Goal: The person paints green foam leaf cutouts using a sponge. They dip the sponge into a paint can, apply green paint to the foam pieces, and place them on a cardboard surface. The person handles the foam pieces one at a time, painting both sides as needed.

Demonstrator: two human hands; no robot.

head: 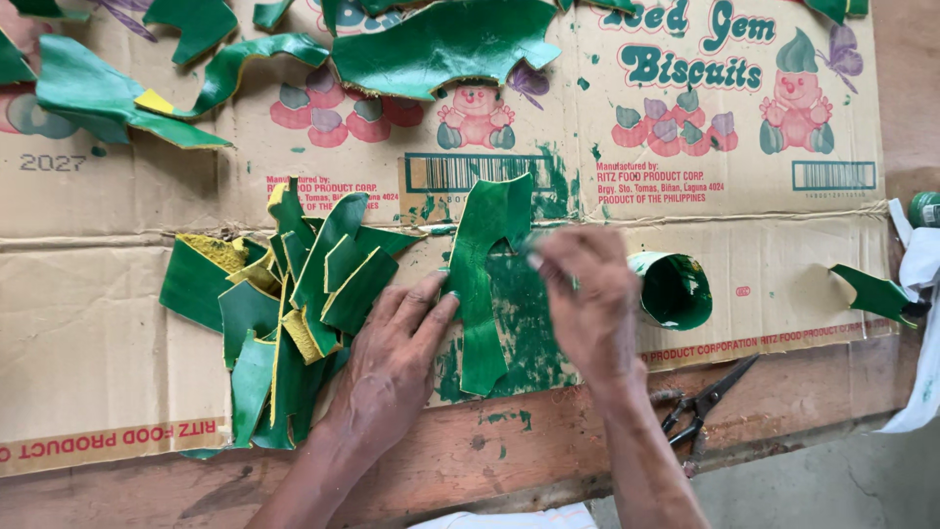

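A long green-painted leather piece (485,284) lies on a flattened cardboard box (98,323) smeared with green paint. My left hand (397,358) presses flat on the cardboard, fingertips holding down the piece's left edge. My right hand (587,299) hovers over the piece's right side with fingers pinched together; whatever it grips is blurred and hidden. A heap of green and yellow leather scraps (284,313) sits just left of my left hand.
A small cup of green paint (674,289) lies tilted right of my right hand. Scissors (703,402) rest on the wooden bench edge. More green pieces (441,44) dry along the top; another (876,292) lies far right beside white cloth (920,264).
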